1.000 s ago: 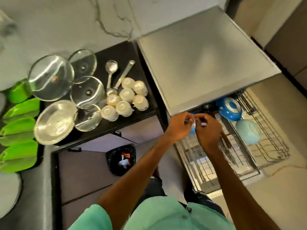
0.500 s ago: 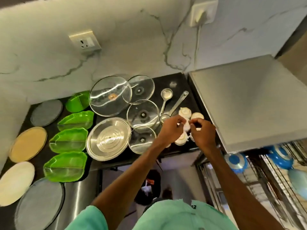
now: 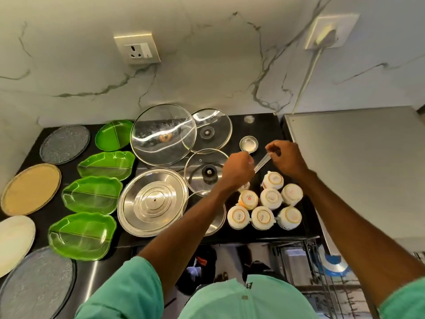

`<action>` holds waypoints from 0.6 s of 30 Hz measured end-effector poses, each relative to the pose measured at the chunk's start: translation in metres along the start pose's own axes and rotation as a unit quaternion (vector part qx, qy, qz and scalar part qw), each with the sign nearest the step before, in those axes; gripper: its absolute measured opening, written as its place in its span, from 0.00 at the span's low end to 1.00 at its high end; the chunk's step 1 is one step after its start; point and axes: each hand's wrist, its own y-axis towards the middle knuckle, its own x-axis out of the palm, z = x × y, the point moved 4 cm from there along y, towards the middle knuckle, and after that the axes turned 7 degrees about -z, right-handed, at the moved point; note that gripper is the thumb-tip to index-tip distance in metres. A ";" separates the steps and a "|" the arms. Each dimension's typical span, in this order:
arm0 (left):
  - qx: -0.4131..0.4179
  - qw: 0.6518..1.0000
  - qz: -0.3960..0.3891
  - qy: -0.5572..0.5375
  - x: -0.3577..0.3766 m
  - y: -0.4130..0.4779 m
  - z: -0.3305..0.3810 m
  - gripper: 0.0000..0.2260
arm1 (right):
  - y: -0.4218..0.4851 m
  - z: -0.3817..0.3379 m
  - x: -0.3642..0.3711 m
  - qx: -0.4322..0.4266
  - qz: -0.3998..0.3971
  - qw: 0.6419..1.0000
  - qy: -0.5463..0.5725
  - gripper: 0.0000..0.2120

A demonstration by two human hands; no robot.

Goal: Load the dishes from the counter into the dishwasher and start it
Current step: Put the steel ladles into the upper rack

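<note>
We see the right hand (image 3: 286, 158) with its thumb and fingertips (image 3: 272, 146) pinched together on the upper end of a long flat steel utensil (image 3: 262, 162). The utensil slants down from those fingers towards the left hand (image 3: 238, 168). The left fingers are curled into a fist, knuckles up, over the utensil's lower end and over the stem of a round-bowled steel ladle (image 3: 248, 145). We cannot tell which of the two they clamp, because the hand hides the grip. The ladle's bowl lies just beyond the left knuckles, between the two hands, on the black stone counter (image 3: 264, 125).

Just below the right fingers, nearer to us, seven white ceramic cups (image 3: 271, 198) stand upside down, packed close together.

To the left of the left fingers lie three overlapping round glass lids with steel rims (image 3: 163, 134) and a round ribbed steel lid (image 3: 153, 202). One more glass lid is partly covered by the left forearm. Farther left of those fingers we see four green leaf-shaped divided plates (image 3: 92, 195), then round flat plates in grey, tan and white (image 3: 31, 188).

To the right of the right fingers lies a grey flat panel (image 3: 354, 171). Under the right forearm, the dishwasher's wire rack (image 3: 327, 293) holds a blue-and-white dish (image 3: 333, 264).
</note>
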 end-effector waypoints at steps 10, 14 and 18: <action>-0.045 0.981 -0.024 0.186 0.013 0.092 -0.006 0.15 | 0.080 0.036 0.048 -0.040 -0.318 0.927 -0.198 0.18; -0.079 0.966 -0.044 0.242 0.030 0.107 -0.022 0.16 | 0.084 0.046 0.061 -0.103 -0.337 0.908 -0.225 0.25; -0.099 0.955 -0.070 0.272 0.045 0.111 -0.033 0.17 | 0.085 0.048 0.064 -0.142 -0.313 0.908 -0.238 0.15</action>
